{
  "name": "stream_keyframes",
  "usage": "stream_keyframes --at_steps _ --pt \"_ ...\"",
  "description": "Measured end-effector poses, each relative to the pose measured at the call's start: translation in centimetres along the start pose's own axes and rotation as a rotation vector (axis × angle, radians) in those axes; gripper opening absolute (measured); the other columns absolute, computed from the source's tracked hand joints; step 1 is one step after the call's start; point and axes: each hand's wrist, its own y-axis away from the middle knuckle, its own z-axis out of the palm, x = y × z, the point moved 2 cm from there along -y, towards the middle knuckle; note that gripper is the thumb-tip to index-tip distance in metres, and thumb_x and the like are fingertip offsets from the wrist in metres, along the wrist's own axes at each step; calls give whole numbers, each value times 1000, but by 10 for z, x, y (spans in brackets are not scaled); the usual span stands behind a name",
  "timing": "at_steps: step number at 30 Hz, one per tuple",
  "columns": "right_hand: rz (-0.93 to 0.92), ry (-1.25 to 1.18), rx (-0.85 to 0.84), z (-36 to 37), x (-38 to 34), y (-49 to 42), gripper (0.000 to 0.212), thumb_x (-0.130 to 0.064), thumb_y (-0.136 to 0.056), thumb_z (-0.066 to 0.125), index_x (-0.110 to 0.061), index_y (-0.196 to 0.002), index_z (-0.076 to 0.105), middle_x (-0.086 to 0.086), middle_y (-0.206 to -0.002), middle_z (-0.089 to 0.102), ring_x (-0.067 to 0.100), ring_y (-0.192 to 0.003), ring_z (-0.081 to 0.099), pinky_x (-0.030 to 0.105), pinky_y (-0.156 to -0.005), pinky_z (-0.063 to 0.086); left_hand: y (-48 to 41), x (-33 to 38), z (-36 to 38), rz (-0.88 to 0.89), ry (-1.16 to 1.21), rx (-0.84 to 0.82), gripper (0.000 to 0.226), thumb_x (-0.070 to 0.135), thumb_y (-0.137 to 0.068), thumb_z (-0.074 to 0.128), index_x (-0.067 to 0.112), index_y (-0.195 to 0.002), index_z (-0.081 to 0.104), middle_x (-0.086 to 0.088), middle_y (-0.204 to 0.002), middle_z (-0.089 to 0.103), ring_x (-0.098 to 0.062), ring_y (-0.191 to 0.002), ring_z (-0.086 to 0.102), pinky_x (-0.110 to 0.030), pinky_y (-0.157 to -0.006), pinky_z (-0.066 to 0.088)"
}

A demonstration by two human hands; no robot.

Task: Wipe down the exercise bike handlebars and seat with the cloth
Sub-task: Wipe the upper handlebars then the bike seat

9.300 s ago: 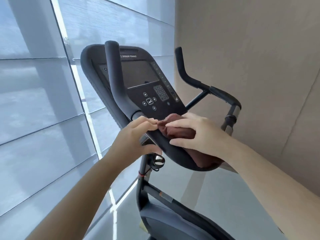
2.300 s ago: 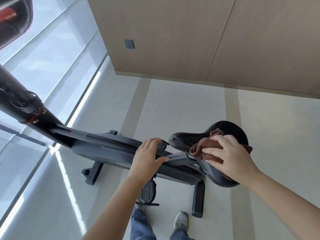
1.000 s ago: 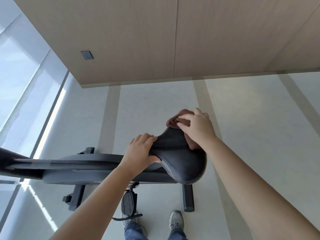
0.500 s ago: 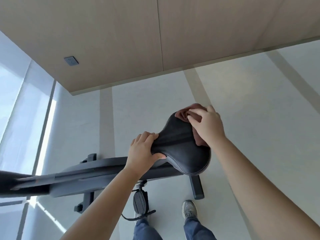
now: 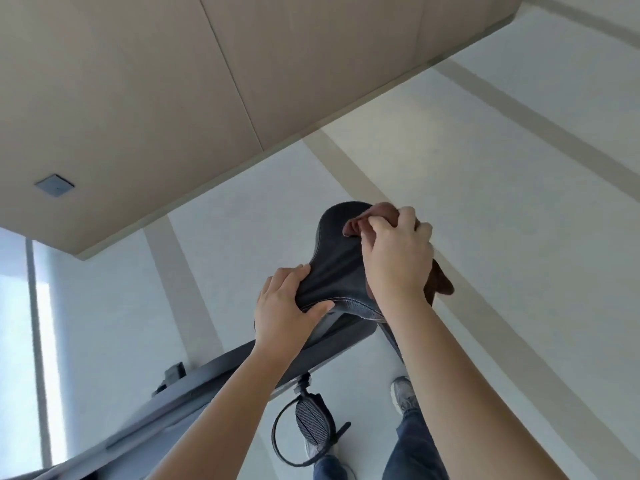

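Note:
The black bike seat [image 5: 337, 258] fills the middle of the head view, its narrow nose pointing toward me. My left hand [image 5: 284, 308] clamps that nose, fingers over the top and thumb along the stitched edge. My right hand [image 5: 398, 258] presses a bunched reddish-brown cloth [image 5: 360, 223] onto the seat's wide rear right part; a flap of the cloth hangs off the right edge. The handlebars are out of view.
The dark bike frame [image 5: 214, 375] runs down to the lower left, with a strapped pedal [image 5: 311, 422] below the seat. My feet in grey shoes stand beside it. A beige panelled wall [image 5: 173, 98] and pale floor lie beyond; a window is at far left.
The view has tilted and closed in on the seat. My right hand has slid the cloth across the seat's rear toward its right side. My left hand keeps its hold on the nose.

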Motion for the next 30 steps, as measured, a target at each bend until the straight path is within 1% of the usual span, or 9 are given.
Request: stream_keyframes --at_steps 4,8,14,17,20,23,25,27,30 --pt "14 -29 74 0 -8 54 15 -24 -82 63 -17 -94 68 14 -101 61 33 -75 51 33 -59 45 1 -5 -3 42 36 -45 58 30 -68 75 20 -121 53 6 -112 56 -12 -103 46 -15 -82 28" --pt "-86 -65 96 6 -19 101 28 -16 -68 76 -18 -96 72 16 -104 67 36 -74 58 36 -58 54 -1 -9 -7 81 52 -92 56 26 -70 75 20 -121 53 4 -111 56 -15 -101 48 -14 -78 28" --pt "-49 -25 -39 8 -53 41 8 -22 -83 62 -20 -89 68 11 -108 57 35 -89 50 38 -64 44 -5 -9 -8 105 71 -114 57 23 -71 75 21 -123 52 3 -108 57 -15 -98 50 -24 -79 37" --pt "-161 -34 49 7 -31 70 13 -19 -78 66 -23 -90 69 9 -100 63 31 -80 54 35 -60 46 -4 -12 -8 106 70 -133 57 27 -70 75 20 -122 53 3 -107 57 -16 -98 51 -26 -81 38" --pt "-298 -32 139 1 11 87 19 -17 -79 65 -20 -97 69 11 -105 65 33 -78 55 36 -62 49 -5 -16 -8 82 72 -150 57 30 -70 74 23 -122 52 6 -111 56 -14 -101 50 -23 -83 35" --pt "-29 -246 79 -8 37 51 21 -22 -84 62 -20 -104 68 11 -109 60 36 -87 49 38 -70 48 -5 -15 -8 65 79 -149 56 30 -70 73 23 -122 52 8 -110 55 -14 -101 50 -23 -83 36" --pt "117 -384 -25 -6 46 19 24 -28 -87 58 -25 -109 65 8 -113 53 35 -96 47 32 -79 41 -6 -13 -8 61 63 -143 56 30 -71 73 23 -122 52 8 -108 55 -14 -100 50 -23 -81 36" --pt "78 -434 -109 -2 51 12 26 -28 -87 57 -28 -112 64 6 -116 51 33 -102 49 31 -86 39 -6 -11 -9 75 -8 -149 56 33 -71 72 21 -122 52 6 -108 55 -16 -100 51 -23 -79 36" --pt "-29 -550 -78 -6 60 36 29 -21 -84 62 -25 -112 64 4 -122 51 28 -106 51 36 -96 41 -11 -3 -11 63 -98 -152 55 39 -68 72 19 -116 54 3 -105 56 -17 -95 52 -23 -72 36"
